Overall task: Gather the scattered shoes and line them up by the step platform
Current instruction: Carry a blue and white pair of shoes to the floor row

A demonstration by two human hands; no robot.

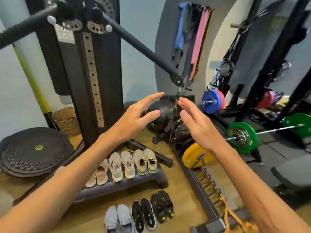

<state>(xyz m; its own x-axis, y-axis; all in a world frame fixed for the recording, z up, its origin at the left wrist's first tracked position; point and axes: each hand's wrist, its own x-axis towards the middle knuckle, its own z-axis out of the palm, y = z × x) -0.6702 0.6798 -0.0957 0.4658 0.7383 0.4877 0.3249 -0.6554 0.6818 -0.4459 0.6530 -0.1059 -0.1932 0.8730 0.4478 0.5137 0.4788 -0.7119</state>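
At the left of the frame lies one round black disc point(33, 151) on the floor. Next to it stands one tall black weight machine point(87, 69).

Low in the middle sits one dark step platform point(127, 183). Six shoes stand on top of it in a row, toes pointing away: two pink shoes point(99, 174), two cream shoes point(122, 166) and two pale green-soled shoes point(147, 161).

Six more shoes stand in a row on the wooden floor point(178, 187), just in front of the platform: two grey shoes point(117, 219), two black shoes point(143, 216) and two black toe shoes with yellow marks point(162, 207).

Above the shoes, the left hand point(134, 118) is up in the air. Its grip is wide open, fingers spread, holding nothing. The right hand point(200, 126) is just beside it, also open with fingers straight, holding nothing. The two hands do not touch.

At the right lie one yellow weight plate point(196, 155) and one green weight plate point(242, 137) on a bar.
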